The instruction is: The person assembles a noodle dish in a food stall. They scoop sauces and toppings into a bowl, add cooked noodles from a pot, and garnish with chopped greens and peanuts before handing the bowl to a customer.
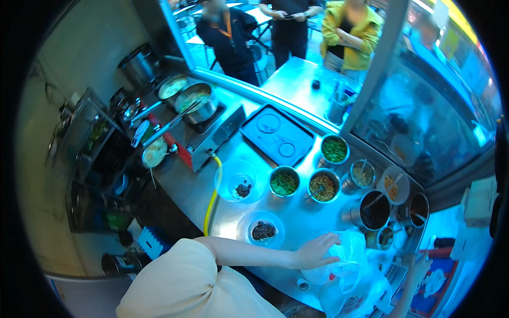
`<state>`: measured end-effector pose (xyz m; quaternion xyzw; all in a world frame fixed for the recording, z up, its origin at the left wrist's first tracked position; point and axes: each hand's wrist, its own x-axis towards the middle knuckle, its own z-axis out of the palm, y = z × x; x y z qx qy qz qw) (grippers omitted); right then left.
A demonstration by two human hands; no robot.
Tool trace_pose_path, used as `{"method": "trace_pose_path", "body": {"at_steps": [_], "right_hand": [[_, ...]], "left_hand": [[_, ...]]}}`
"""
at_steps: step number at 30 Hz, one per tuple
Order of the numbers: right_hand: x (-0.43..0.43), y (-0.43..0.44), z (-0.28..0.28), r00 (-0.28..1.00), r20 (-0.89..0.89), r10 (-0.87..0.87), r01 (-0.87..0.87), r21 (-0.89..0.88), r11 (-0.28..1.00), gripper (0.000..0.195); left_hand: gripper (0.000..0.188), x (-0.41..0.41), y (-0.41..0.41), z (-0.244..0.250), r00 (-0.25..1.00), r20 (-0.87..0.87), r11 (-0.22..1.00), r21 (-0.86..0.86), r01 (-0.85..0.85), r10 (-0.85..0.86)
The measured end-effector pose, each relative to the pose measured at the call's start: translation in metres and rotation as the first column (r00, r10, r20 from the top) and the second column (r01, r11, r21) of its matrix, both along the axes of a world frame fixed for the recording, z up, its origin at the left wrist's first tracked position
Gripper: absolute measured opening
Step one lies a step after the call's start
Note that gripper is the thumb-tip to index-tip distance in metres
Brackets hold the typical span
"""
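My left hand (319, 251) is at the near side of a white plastic bag (346, 254), thumb and fingers spread apart at its edge. Whether it touches the bag is unclear. At the far right, my right hand (418, 271) reaches past the bags beside a small metal container (403, 259); its grip is too small to make out. More plastic bagging (354, 296) bunches below. Left of my forearm stands a clear plastic bowl (243, 234) with a dark mound of food (263, 230). Behind it sits another clear bowl (226, 179) with dark and pale bits (242, 190).
Metal pots hold chopped greens (284, 184), beans or nuts (323, 187) and dark sauce (372, 210). A black tray (276, 133) lies behind them. Pots with tongs (173, 125) stand on the stove at left. A yellow hose (210, 208) crosses the counter. People (292, 28) stand beyond the window.
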<state>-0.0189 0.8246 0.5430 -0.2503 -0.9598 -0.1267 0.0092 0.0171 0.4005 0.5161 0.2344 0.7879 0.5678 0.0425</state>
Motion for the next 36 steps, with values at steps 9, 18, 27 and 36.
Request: {"method": "trace_pose_path", "body": {"at_steps": [9,18,27,36], "right_hand": [[0.069,-0.285,0.241,0.867,-0.079,0.493,-0.493,-0.284,0.822,0.045],[0.084,-0.398,0.204,0.515,-0.239,0.823,-0.751,-0.589,0.299,0.049],[0.072,-0.428,0.165,-0.566,-0.209,0.798,-0.813,-0.019,-0.582,0.052],[0.163,-0.369,0.021,0.337,-0.553,0.762,-0.818,-0.572,-0.054,0.054]], "left_hand": [[0.109,0.012,-0.01,0.109,0.919,-0.355,0.979,0.041,0.201,-0.174],[0.085,0.036,-0.138,0.101,0.903,0.046,0.868,0.302,0.394,-0.426],[0.1,-0.016,-0.191,0.056,-0.198,0.278,0.032,0.65,0.76,-0.94],[0.092,-0.016,-0.264,-0.014,-0.022,0.49,0.286,0.543,0.79,-0.871]]}}
